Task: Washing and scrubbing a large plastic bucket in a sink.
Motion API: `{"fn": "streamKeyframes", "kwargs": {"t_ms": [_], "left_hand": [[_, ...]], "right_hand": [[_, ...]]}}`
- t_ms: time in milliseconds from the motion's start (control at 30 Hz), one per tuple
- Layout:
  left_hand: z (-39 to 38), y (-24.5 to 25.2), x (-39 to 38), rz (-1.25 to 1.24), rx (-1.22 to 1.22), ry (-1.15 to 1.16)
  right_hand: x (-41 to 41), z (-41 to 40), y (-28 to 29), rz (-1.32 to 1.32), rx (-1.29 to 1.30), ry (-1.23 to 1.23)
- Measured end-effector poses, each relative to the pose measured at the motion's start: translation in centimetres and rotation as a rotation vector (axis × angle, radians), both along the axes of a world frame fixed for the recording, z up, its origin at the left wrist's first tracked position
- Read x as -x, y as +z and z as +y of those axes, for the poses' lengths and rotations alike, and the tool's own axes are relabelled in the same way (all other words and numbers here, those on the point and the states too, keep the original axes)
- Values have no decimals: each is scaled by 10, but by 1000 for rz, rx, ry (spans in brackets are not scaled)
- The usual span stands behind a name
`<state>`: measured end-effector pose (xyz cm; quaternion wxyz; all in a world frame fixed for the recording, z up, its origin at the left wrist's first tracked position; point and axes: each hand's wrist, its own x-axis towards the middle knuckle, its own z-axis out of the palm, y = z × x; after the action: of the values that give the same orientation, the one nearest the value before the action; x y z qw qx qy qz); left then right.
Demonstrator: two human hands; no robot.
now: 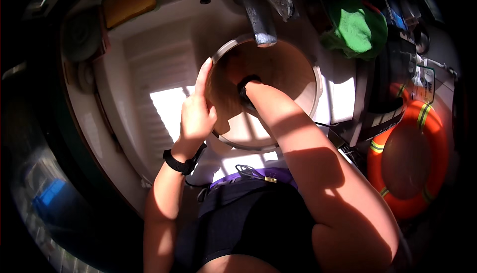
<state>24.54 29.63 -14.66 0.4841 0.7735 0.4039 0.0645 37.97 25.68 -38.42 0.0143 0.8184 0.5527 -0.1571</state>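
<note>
A large round pot or bucket (300, 75) stands under the metal faucet (261, 23), in or at a pale sink with a ribbed drainboard (160, 64). At its left rim is my left hand (198, 113), index finger stretched along the rim and thumb near the wall; a black band circles that wrist. My right arm reaches down inside, and my right hand (236, 66) lies in deep shadow near the far left inner wall. Whether its fingers hold anything is hidden. A dark band is on the right wrist.
A yellow-orange sponge (130, 1) lies at the upper left ledge. A green cloth (356, 27) rests on a dark object to the right. Farther right hangs or stands an orange ring buoy (410, 113) with reflective bands. Something blue (52, 193) shows at lower left.
</note>
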Motion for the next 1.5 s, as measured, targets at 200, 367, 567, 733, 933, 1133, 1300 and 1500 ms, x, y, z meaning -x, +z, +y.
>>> {"fn": "streamKeyframes", "kwargs": {"t_ms": [200,367,567,733,933,1133,1300,1500], "left_hand": [[-2,1,0,10,30,-18],[-5,3,-2,-10,28,-26],[0,2,5,46,81,-40],[-1,5,-1,18,58,-59],[0,4,12,26,32,3],[-4,1,-10,-58,15,-42],[3,4,-1,32,98,-64],[5,4,-1,36,83,-47]], "right_hand": [[-8,9,8,496,-37,-201],[-12,-13,22,412,-124,-24],[-11,12,60,414,247,-148],[-21,-4,36,126,90,22],[-5,11,-1,369,80,-95],[-29,-3,-69,85,52,-81],[-18,4,-41,311,-10,-366],[-16,11,9,116,-45,-150]]}}
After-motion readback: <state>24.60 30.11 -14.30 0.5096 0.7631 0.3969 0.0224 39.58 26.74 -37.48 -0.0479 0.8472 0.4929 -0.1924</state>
